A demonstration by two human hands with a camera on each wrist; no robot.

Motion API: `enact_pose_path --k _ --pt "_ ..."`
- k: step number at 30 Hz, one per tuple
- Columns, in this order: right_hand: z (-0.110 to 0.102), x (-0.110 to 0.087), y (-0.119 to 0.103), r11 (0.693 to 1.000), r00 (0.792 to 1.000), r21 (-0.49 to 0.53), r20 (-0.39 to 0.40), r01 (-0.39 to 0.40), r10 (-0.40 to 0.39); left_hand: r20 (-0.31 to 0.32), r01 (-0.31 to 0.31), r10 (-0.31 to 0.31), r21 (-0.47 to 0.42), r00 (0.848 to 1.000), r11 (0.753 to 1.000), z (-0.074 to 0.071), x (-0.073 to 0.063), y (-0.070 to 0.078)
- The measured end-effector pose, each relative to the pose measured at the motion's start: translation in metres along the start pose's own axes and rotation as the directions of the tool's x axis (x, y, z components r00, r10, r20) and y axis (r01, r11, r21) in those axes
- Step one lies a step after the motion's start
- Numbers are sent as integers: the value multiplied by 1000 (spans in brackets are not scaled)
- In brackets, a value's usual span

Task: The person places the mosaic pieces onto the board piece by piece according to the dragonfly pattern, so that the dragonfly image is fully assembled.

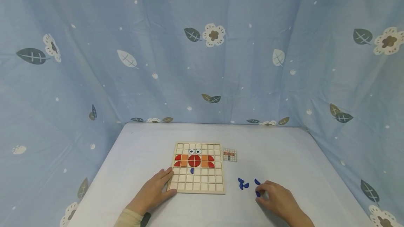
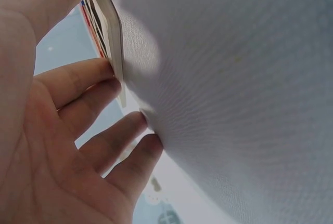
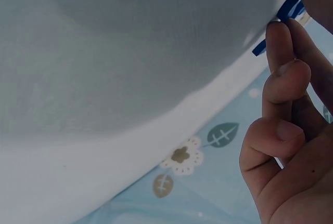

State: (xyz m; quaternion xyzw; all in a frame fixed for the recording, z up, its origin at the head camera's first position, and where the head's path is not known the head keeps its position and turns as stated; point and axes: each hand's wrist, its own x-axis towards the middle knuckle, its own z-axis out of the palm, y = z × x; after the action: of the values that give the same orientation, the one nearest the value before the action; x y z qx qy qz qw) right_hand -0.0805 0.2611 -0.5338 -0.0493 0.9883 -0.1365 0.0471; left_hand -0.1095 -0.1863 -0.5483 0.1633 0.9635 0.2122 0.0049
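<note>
Left hand [image 1: 154, 191], fingers extended, is resting against the edge of a wooden grid board [image 1: 208, 186]; right hand [image 1: 280, 200] is pinching a blue half-disc [image 1: 257, 194] to the board's right, near loose matching half-discs [image 1: 246, 185]. White cloth-covered tabletop [image 1: 268, 150] is supporting these, while pale-blue fabric [image 1: 246, 73] printed with leaves [image 1: 192, 34] and flowers [image 1: 214, 35] is hanging on three sides.

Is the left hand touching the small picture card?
No; the left hand rests against the grid board, away from the card.

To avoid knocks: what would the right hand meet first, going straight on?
The right hand would first meet, or already touches, the blue piece at its fingertips; then probably the three clustered pieces, depth unclear.
</note>
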Motion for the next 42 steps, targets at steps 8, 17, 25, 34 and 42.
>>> enact_pose_path --k 8,17,25,34,42 --pt "-3 2 -1 1000 999 0 32 21 -21 3 5 -5 6 1000 1000 1 -1 -1" --pt "-2 2 0 998 998 -1 26 65 -65 2 9 -9 -4 1000 1000 0 -1 -1" --pt "-1 1 -2 998 998 -13 3 68 -68 5 8 -8 1 1000 1000 0 -2 -3" --pt "-1 2 -6 998 998 -12 -2 60 -60 9 15 -15 0 1000 1000 1 -2 -3" --pt "0 5 -6 992 988 -40 -95 120 -123 -1 -6 6 0 1000 1000 -1 0 -2"
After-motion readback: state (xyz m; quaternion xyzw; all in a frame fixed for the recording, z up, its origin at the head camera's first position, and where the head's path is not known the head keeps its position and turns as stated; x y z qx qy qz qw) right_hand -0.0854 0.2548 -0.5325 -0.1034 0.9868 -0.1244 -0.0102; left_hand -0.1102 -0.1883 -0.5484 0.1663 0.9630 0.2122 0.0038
